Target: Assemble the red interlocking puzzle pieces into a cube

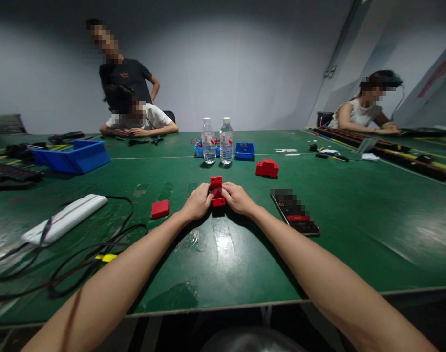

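A small red plastic part (pixel 217 189) stands on the green table (pixel 244 264) in front of me. My left hand (pixel 197 202) grips it from the left with curled fingers, and my right hand (pixel 237 198) grips it from the right. A flat red piece (pixel 160 209) lies to the left of my left hand. Another red block (pixel 267 168) sits farther back on the right. A dark phone (pixel 294 212) lies just right of my right hand.
Two water bottles (pixel 217 141) and small blue bins (pixel 244 150) stand behind the part. A large blue tray (pixel 74 156) is at the left, with a white bar (pixel 65 218) and black cables (pixel 72 259) nearer. Three other people are at the far edges of the tables.
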`<state>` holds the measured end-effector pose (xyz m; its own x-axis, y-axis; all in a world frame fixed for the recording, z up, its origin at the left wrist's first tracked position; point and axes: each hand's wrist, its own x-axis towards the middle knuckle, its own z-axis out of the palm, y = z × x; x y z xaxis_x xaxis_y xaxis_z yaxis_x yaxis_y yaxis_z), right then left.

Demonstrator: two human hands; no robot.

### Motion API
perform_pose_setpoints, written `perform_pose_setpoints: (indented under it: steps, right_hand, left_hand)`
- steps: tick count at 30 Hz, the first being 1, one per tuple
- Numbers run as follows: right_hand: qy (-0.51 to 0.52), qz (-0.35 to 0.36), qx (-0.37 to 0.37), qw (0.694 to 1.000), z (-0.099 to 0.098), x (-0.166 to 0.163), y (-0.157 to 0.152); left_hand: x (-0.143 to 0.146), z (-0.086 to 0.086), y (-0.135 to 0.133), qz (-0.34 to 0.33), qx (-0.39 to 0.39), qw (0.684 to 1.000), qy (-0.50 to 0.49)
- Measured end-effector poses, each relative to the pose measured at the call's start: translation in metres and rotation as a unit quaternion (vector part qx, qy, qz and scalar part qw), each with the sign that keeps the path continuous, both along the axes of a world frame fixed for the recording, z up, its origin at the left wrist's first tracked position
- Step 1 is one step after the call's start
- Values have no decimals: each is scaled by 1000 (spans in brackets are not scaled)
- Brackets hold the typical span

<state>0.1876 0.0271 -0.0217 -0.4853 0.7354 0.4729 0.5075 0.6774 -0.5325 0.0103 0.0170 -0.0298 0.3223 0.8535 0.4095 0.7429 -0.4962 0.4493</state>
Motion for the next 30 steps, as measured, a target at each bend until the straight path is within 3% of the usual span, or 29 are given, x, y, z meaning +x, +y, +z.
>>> perform_pose_setpoints:
  steps: [4, 11, 23, 30]
  right_hand:
    - [-11, 20, 18, 1000, -2, 0, 0]
    - [-49, 15, 28, 998, -6, -1, 3]
    - [-147, -103, 30, 983, 4, 4, -9]
    - [-123, -176, 10, 977, 2, 6, -6]
  left_hand:
    - [2, 2, 0, 57, -3, 998, 25]
    - [0, 2, 5, 85, -31, 996, 11]
    - [-6, 7, 10, 99, -76, 987, -102]
    - [-9, -6, 19, 62, -104, 967, -223]
